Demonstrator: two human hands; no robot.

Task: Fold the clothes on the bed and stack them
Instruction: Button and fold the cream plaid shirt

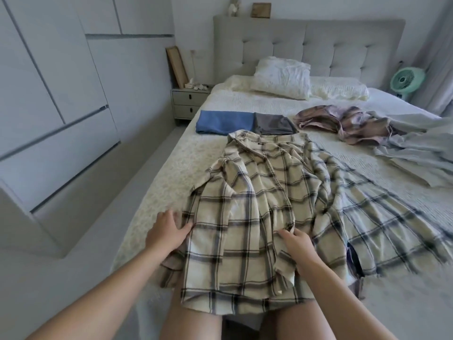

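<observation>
Plaid shirt (257, 204): spread on bed (157, 182), hem overhanging the near edge, collar toward the headboard (318, 45), long axis running hem to collar. Left hand (166, 231) rests fingers extended at its left edge; right hand (297, 244) pinches the front placket. Bare mattress strip left; folded blue garment (224, 122) and grey garment (273, 125) beyond the collar.
</observation>
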